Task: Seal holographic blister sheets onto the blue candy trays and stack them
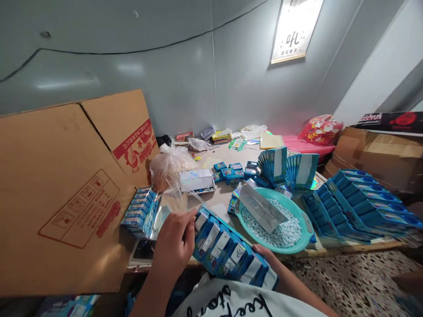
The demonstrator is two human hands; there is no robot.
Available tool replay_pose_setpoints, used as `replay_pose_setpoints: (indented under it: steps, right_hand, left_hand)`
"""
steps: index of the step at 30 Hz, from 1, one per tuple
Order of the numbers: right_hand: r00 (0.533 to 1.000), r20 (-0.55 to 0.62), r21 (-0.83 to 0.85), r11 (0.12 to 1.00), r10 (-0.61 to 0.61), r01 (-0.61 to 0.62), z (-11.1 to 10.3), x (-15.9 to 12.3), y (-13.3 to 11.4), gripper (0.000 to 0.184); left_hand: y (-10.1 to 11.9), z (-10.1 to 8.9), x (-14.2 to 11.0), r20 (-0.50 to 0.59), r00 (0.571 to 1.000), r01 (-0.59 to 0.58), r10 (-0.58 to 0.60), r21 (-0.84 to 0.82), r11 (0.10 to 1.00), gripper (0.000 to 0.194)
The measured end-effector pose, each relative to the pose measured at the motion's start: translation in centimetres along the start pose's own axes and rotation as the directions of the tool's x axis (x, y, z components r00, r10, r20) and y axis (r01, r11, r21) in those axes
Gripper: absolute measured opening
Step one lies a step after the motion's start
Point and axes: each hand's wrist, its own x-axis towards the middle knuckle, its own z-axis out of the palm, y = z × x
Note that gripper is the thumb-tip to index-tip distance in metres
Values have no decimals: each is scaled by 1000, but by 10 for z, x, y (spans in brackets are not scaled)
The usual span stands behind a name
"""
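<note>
A long strip of blue-and-white card packets (228, 248) spans the space between my hands, low in the view. My left hand (173, 244) pinches its near end, with a thin clear plastic film (175, 203) just beyond the fingers. My right hand (262, 253) grips the far end, its fingers partly hidden behind the packets. Beyond the strip sits a teal plastic basin (306, 220) of small pale-blue round tablets (277, 231), with a silver foil pouch (261, 207) lying across them. The strip is not touching the basin.
A large cardboard sheet (66, 198) stands at the left beside a row of blue packets (140, 211). Rows of blue packets (360, 204) cover the table's right side. Fanned blue cards (272, 167) and small blue boxes (228, 171) stand behind the basin. A speckled floor (357, 281) lies below the table's front edge.
</note>
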Motion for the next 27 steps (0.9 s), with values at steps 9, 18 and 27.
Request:
replay_pose_setpoints:
  steps: [9,18,27]
  right_hand:
    - [995,30,-3,995,-99,100,30,-9,-19,64]
    - [949,271,44,987,-163,157,62,9,-9,71]
    - [944,264,95,979,-197,178,56,4,5,67]
  left_hand:
    - [-15,-11,18,34,964,262,-262,-262,929,18]
    - [13,-11,61,-57,997,-52,59,125,991,11]
    - [6,1,26,109,961,-239,254,-137,961,21]
